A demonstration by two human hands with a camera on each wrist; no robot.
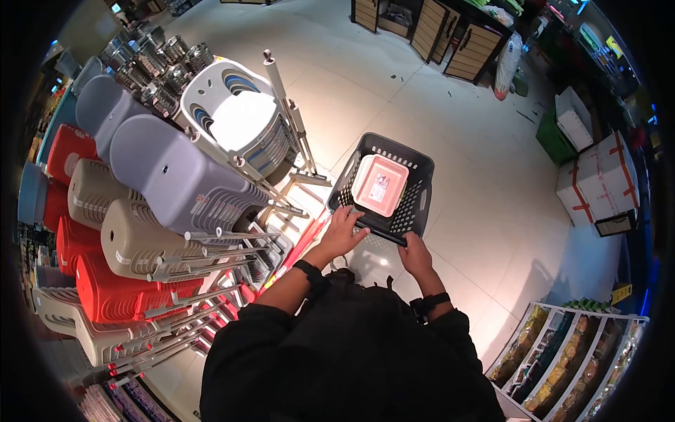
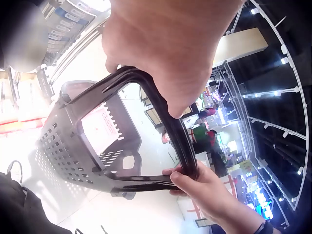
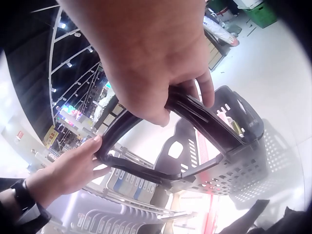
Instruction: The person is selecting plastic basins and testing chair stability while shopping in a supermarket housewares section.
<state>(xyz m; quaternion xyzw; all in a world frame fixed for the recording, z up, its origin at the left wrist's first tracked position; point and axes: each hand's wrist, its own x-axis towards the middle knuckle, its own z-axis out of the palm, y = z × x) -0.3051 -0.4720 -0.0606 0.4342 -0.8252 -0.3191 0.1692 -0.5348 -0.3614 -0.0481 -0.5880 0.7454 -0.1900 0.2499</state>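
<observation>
A dark grey perforated shopping basket [image 1: 422, 163] hangs before the person by its raised black handle [image 1: 383, 233]. The left hand [image 1: 342, 233] grips the handle's left corner, its thumb along the bar. At the right corner, the right hand [image 1: 416, 254] has its fingers curled round the handle, seen also in the left wrist view, where this right hand [image 2: 204, 187] wraps the lower corner. Inside the basket lies a pink-lidded plastic box [image 1: 389, 176] with a label, overlapping a whitish container [image 1: 361, 176].
Stacked plastic stools [image 1: 151, 158] and white chairs [image 1: 242, 116] crowd the left side, with metal legs [image 1: 281, 105] jutting out. Taped white boxes [image 1: 598, 179] stand at the right. A rack of packaged goods [image 1: 562, 355] is at lower right; wooden cabinets [image 1: 450, 42] are ahead.
</observation>
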